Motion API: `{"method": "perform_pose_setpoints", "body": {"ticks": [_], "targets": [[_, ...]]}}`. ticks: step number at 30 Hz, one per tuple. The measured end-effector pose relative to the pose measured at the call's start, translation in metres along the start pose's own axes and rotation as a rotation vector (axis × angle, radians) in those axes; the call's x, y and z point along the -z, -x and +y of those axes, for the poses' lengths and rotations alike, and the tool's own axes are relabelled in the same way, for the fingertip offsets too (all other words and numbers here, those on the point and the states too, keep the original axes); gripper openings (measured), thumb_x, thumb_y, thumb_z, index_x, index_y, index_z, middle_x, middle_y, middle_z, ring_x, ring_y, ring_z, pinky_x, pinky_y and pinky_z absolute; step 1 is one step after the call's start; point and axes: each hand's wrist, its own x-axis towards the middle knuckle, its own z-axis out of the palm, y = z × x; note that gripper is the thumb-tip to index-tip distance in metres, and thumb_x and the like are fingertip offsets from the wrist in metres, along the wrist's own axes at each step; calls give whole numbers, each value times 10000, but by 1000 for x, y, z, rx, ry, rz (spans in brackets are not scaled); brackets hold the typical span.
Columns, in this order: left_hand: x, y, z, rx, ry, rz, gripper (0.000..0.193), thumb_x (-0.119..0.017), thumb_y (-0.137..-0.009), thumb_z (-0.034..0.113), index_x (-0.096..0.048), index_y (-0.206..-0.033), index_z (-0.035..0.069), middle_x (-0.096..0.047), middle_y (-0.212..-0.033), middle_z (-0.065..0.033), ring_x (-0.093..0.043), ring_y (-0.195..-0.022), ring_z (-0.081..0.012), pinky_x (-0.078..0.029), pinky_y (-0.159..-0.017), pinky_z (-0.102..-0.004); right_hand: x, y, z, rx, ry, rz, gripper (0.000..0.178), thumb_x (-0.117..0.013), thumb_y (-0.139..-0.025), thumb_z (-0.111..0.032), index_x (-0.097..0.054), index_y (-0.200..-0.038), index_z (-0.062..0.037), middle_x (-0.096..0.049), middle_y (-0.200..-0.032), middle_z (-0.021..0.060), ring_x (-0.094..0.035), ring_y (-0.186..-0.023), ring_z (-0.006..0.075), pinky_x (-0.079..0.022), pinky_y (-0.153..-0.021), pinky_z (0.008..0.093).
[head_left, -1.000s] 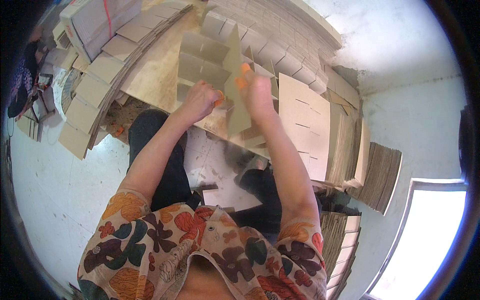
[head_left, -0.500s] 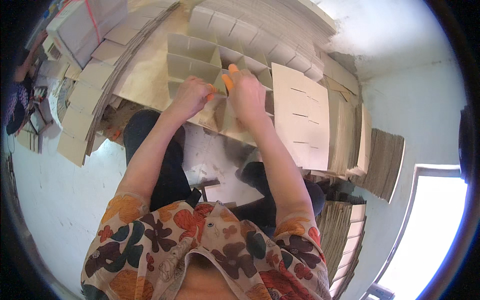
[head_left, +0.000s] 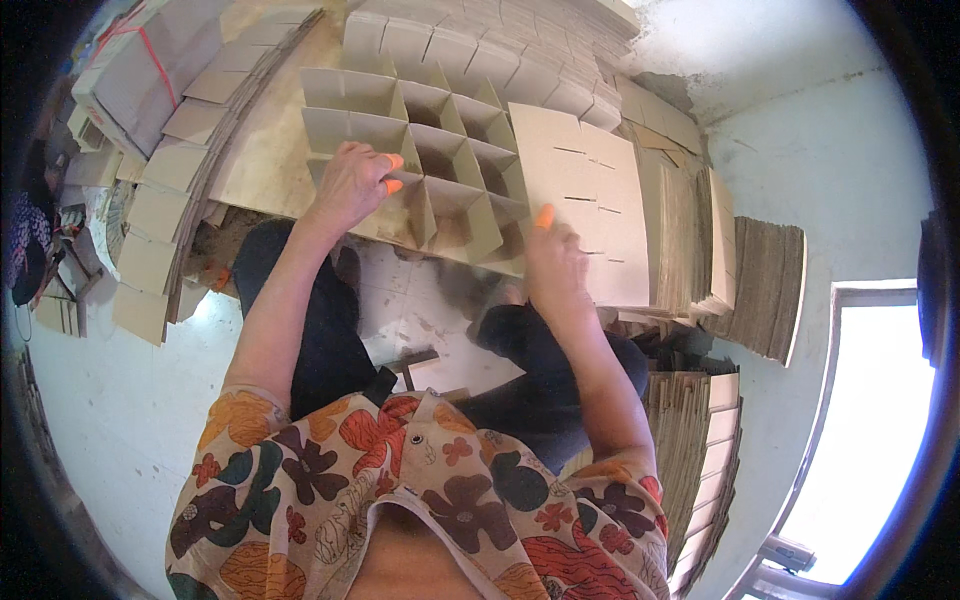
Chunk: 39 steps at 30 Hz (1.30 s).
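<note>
The left hand (head_left: 350, 187) pinches the upward-opening divider grid (head_left: 356, 129), long axis unclear; the half-curled right hand's (head_left: 558, 266) hold by the slotted sheet (head_left: 555, 170) cannot be told

A pale bluish wall (head_left: 780, 190) stands on the right, marked by a dark stain (head_left: 660, 92) and a thin line. Lower down, a framed opening (head_left: 860, 430), door or window unclear, glares white. The whitish floor (head_left: 120, 420) shows dark specks and a bright patch (head_left: 205, 305); the tabletop (head_left: 265, 165) is light brown
</note>
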Motion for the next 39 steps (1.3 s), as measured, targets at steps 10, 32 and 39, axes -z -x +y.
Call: {"method": "perform_pose_setpoints", "body": {"ticks": [10,32,39], "targets": [[47,23,-30,137,-168,271,424,-778,-635,204,-655,-1024,86,-660,-905,-86,-591,-896,-262,-428,-781,-355,114,-3,14,-128,-749,561,399,-629,-821,-101,-552,-1194,22,-582,-609,161,-568,-460,220,-455,-457,318],[20,41,-54,210,259,325,132,-688,-750,26,-642,-871,45,-571,-749,-120,-574,-687,-272,-458,-607,-342,107,-109,-115,238,-895,482,408,-665,-747,19,-552,-1134,76,-563,-677,237,-491,-500,290,-421,-500,337],[21,39,-50,281,254,294,103,-678,-744,55,-636,-837,47,-588,-749,-126,-581,-733,-294,-469,-640,-372,96,-110,-121,256,-897,509,273,-598,-760,19,-548,-1026,57,-586,-714,257,-593,-629,374,-476,-554,398]]}}
